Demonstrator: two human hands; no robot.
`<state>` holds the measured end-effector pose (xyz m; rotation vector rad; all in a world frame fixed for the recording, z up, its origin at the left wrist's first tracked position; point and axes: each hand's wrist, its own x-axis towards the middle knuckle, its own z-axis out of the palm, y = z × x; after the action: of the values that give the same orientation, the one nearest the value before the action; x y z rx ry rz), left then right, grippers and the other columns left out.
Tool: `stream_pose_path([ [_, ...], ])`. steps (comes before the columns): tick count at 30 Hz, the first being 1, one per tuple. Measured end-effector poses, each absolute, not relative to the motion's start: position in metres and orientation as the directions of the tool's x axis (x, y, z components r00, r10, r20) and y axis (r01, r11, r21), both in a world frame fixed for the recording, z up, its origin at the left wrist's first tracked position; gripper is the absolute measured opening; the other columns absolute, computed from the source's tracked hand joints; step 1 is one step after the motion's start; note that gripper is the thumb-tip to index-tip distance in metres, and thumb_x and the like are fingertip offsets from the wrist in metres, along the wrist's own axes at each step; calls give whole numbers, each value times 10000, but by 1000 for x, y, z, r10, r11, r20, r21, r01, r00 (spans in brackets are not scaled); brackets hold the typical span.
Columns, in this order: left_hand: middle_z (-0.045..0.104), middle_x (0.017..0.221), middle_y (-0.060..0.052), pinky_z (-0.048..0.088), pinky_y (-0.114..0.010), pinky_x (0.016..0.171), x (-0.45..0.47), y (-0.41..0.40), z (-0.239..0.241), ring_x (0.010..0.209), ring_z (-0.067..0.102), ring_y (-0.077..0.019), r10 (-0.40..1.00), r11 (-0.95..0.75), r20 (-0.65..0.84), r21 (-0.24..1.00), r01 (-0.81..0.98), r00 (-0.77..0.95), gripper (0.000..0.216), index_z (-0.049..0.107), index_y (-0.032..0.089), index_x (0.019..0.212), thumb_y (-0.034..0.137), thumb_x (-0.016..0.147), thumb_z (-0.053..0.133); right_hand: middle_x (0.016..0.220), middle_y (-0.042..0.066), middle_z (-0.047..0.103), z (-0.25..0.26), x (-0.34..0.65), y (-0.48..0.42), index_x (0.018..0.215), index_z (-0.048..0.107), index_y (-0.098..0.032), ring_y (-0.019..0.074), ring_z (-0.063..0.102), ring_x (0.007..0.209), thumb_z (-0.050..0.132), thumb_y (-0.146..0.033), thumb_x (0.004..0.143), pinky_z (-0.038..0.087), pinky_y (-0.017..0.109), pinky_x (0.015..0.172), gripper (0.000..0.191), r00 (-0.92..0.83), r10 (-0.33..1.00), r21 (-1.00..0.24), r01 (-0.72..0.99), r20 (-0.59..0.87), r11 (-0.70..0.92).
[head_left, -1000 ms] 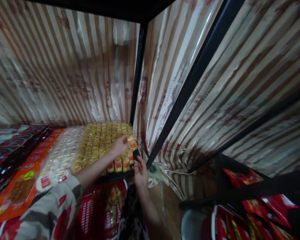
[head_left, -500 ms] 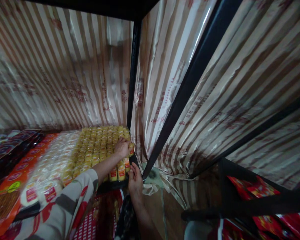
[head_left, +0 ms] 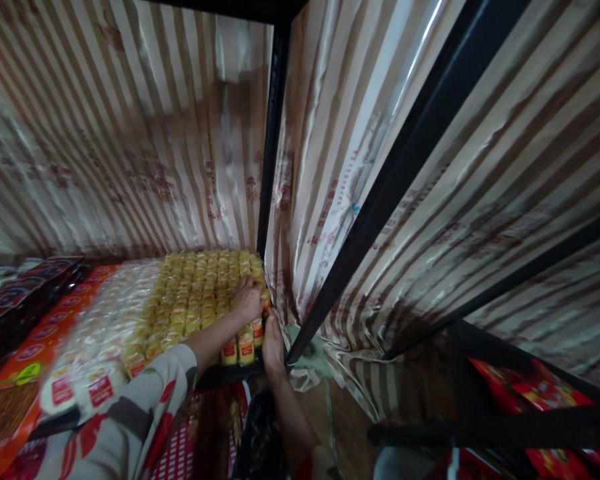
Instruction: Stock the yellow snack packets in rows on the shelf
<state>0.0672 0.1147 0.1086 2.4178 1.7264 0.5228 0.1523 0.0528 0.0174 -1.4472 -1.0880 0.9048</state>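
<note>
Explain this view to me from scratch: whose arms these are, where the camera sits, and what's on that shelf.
No machine here: these are a person's own bare hands. The camera is worn on their head, looking forward and down.

On the shelf, from right to left, are rows of yellow packs, pale packs in clear wrap, an orange packet and dark packets. A striped sheet hangs behind.

The left hand holds one yellow pack; the right hand is close by, its grip unclear.

I can't read any lettering here, neither red labels [head_left: 246, 350] on yellow packets [head_left: 193, 300] nor red print [head_left: 326, 205] on striped curtain [head_left: 180, 127].
</note>
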Motion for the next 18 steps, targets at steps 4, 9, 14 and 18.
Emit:
stream_pose_path([
  [4,547,1054,-78,336,-335,979,65,117,104,1122,393,-224,923,-372,233,340,864,306,276,630,189,1011,199,752,536,1406,107,363,11,153,55,1317,431,-95,177,278,1326,224,-536,881,158,339,1109,653,327,945,-989,149,28,-23],
  [9,550,1037,-77,350,-336,964,65,119,101,1111,393,-231,921,-380,227,343,859,317,217,663,185,920,175,742,540,1403,133,361,11,150,57,1328,407,-63,197,276,1327,203,-578,868,147,350,1111,720,298,955,-982,183,11,-46],
  [14,565,1039,-101,332,-362,987,66,118,105,1136,379,-255,918,-389,225,349,852,327,220,666,161,927,204,748,545,1430,128,314,10,149,58,1331,403,-72,208,237,1341,203,-561,873,137,373,1111,699,278,960,-971,239,38,-30],
  [18,581,1067,-101,287,-361,1039,64,105,113,1195,343,-242,908,-398,309,420,816,284,254,648,138,979,212,804,480,1414,143,340,12,149,58,1267,489,-90,237,237,1336,218,-547,872,139,409,1099,662,335,939,-949,314,75,-36],
])
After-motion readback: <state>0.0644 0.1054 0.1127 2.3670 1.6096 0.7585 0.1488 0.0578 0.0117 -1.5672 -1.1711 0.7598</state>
